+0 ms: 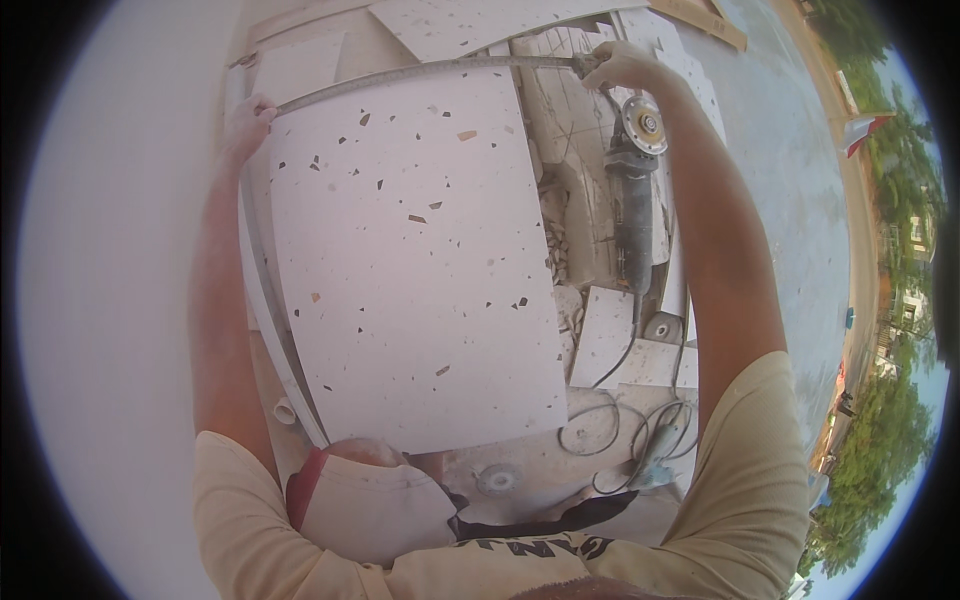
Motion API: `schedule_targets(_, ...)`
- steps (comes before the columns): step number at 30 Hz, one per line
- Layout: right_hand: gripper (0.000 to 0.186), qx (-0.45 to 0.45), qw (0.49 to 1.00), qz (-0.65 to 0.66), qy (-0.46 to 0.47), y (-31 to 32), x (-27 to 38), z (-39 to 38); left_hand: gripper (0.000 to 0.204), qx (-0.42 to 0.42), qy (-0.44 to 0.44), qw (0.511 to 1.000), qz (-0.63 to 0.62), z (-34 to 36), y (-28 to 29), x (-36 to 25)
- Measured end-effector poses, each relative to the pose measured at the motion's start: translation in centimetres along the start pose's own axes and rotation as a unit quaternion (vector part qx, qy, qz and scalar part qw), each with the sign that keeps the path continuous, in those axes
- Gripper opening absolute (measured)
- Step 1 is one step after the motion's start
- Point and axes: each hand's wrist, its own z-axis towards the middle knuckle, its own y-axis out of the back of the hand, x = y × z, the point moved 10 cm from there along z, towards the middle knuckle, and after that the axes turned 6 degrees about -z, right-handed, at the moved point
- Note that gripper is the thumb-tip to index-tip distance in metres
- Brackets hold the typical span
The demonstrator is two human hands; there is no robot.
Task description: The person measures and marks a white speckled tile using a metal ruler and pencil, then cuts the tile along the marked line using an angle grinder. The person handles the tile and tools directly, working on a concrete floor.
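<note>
A large white terrazzo-look tile [400, 270] with dark and tan flecks lies flat in front of me. Across its far edge stretches a tape measure's blade [430, 70], bowed in this view. At the tile's far left corner my left hand [250, 127] pinches the blade's end. Beyond the far right corner my right hand [628, 70] is closed around the other end, where the dark tape case shows only in part. Just below that hand lies an angle grinder [632, 205] with a round disc, touched by neither hand.
Broken tile pieces [605, 335] and rubble lie right of the tile. A looped cable [610, 430] and a loose disc [498, 480] lie nearer me. Along the left runs a long pale strip [275, 350], with a short white pipe [284, 411] beside it. Another speckled tile [470, 25] lies beyond.
</note>
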Motion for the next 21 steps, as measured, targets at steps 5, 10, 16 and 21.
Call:
schedule_targets(5,0.076,-0.012,0.998,-0.055,0.013,-0.1,2.1,-0.6,0.02,-0.029,0.015,0.999,-0.015,-0.7,0.8,1.3)
schedule_targets(10,0.081,-0.011,0.999,-0.043,0.014,-0.2,1.0,0.1,0.021,-0.054,-0.022,0.998,0.01,-0.3,0.7,0.6)
schedule_targets(16,0.083,-0.027,0.996,-0.083,0.0,0.0,1.9,-0.2,0.017,-0.085,-0.031,0.996,-0.001,-1.0,0.8,0.6)
schedule_targets(21,0.087,0.003,0.996,-0.087,-0.015,-0.9,2.0,-0.1,0.019,-0.081,-0.011,0.997,0.009,-0.8,1.0,1.2)
